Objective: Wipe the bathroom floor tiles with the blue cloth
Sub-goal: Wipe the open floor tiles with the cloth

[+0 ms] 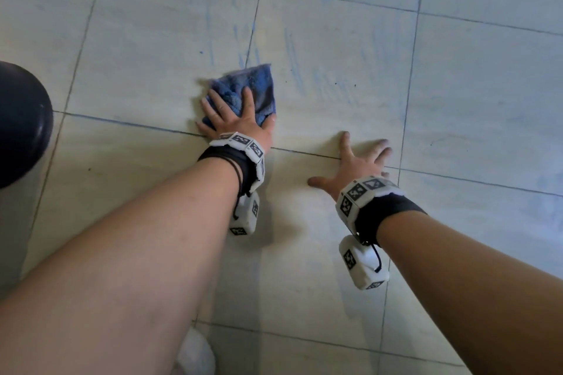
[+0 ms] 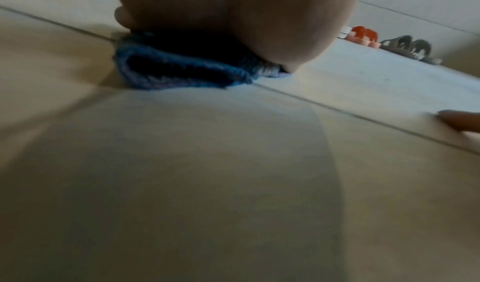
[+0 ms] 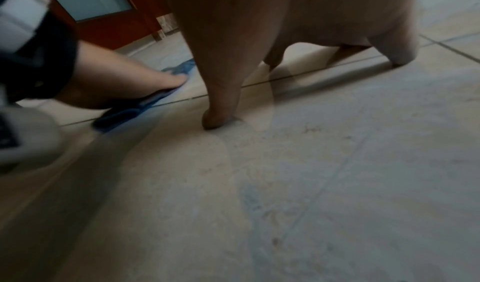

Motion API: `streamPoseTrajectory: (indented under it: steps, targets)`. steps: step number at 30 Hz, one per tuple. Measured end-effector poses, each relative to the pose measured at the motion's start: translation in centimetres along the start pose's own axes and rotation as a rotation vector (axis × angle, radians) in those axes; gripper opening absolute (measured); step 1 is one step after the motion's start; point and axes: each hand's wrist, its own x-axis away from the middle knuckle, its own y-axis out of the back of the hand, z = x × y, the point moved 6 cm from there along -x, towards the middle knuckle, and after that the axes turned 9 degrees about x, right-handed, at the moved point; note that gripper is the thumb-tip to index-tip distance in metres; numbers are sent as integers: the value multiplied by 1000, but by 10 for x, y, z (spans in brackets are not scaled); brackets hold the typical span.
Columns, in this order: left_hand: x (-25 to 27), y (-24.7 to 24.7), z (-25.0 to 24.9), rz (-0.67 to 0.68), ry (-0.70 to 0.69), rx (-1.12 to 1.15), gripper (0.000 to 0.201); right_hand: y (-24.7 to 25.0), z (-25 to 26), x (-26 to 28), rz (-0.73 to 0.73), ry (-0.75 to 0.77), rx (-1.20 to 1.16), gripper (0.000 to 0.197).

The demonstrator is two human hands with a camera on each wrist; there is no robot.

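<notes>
On the pale floor tiles (image 1: 335,70), just past a dark grout line (image 1: 128,124), I see my left hand (image 1: 240,123) pressing flat on the blue cloth (image 1: 259,85), fingers spread and straight over it rather than gripping. That cloth lies bunched, its far corner pointing away from me, its near edge close to the grout line; from the left wrist view its folded rim (image 2: 182,68) sits flush on the tile. My right hand (image 1: 356,161) rests to the right, well apart from the cloth, released, fingers splayed with the tips on the tile. Bare tile stretches far and right, streaked with faint blue marks (image 1: 292,55). At the left edge stands a dark round object (image 1: 21,125). Far off, slippers (image 2: 405,45) lie against the wall.
</notes>
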Motion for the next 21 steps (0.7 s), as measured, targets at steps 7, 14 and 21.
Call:
streamPoseTrajectory:
  steps: [7,14,21]
  targets:
    - [22,-33,-107,107,-310,-112,73,-1,-11,-3,-43,82,52,118]
    - [30,-47,-129,139,-441,-131,66,-5,-13,-5,-71,92,19,121]
    - [20,-39,-114,100,-441,-89,64,-5,-15,-4,-69,104,29,115]
